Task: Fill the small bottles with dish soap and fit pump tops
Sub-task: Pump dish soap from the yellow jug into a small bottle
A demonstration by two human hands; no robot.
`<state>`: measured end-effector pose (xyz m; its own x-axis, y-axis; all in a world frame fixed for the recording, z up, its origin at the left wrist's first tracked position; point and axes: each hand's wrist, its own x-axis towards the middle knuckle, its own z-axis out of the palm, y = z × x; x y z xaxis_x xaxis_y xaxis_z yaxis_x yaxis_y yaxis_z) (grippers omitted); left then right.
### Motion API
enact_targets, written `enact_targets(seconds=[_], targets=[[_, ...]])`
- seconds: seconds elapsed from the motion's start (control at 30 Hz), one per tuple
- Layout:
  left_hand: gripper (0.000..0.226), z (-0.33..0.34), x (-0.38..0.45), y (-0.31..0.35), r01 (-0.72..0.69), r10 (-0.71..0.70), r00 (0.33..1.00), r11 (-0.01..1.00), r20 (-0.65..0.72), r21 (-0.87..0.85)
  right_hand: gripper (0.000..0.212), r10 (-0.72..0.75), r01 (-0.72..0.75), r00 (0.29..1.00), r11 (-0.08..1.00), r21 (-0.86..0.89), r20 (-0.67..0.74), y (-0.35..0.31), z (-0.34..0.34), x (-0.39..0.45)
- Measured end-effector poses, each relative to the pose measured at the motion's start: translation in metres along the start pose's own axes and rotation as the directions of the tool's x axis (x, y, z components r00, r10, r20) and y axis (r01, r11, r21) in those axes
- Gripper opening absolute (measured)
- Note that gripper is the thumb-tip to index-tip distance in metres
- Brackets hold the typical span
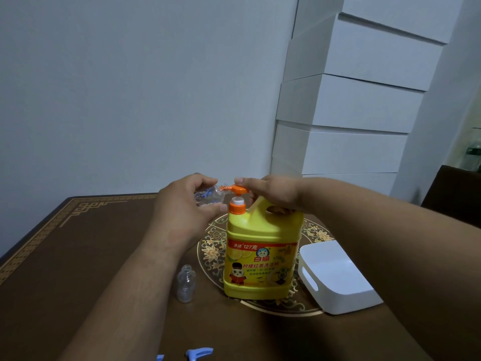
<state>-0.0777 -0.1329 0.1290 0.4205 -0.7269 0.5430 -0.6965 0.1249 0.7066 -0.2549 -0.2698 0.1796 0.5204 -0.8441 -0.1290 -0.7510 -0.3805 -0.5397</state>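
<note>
Two pale-blue plastic pump tops (199, 352) lie at the near edge of the brown patterned table (78, 256), one cut off by the frame. Behind them one small clear plastic bottle (185, 284) stands upright and uncapped, apparently empty, though the dim view makes that hard to judge. A second small clear bottle with blue markings (208, 198) is tipped sideways in the left hand (182, 204), fingers and thumb curled round it, its mouth at the orange pump spout (231, 189) of the single big yellow plastic dish-soap jug (263, 246). The right hand (270, 195) rests over the jug's handle, fingers curled, one fingertip on the pump head. The jug's label reads "127克" and "白猫", with smaller lines below that I cannot read. One white rectangular plastic bin (338, 280) sits just right of the jug.
</note>
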Motion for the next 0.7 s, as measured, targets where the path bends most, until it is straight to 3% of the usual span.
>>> enact_targets(seconds=[0.23, 0.4, 0.53, 0.7], targets=[[0.052, -0.0009, 0.0009, 0.0009, -0.011, 0.01, 1.0, 1.0, -0.018, -0.029, 0.104, -0.001, -0.002, 0.999, 0.998, 0.069, 0.044, 0.0008, 0.0006, 0.0042], [0.052, -0.0005, 0.0005, 0.0014, -0.009, 0.009, 1.0, 0.999, -0.01, -0.038, 0.092, -0.039, 0.03, 0.994, 0.996, 0.083, 0.103, 0.0011, -0.0026, 0.0028], [0.052, 0.0015, -0.0004, 0.0005, 0.004, -0.004, 1.0, 1.0, 0.004, -0.022, 0.069, -0.05, 0.046, 0.997, 0.997, 0.065, 0.059, 0.0027, -0.0054, -0.0003], [0.051, 0.0013, -0.0014, -0.0004, 0.016, -0.016, 1.0, 1.0, 0.02, -0.008, 0.064, -0.063, 0.063, 0.998, 0.998, 0.004, 0.015, 0.001, -0.0042, -0.0005]])
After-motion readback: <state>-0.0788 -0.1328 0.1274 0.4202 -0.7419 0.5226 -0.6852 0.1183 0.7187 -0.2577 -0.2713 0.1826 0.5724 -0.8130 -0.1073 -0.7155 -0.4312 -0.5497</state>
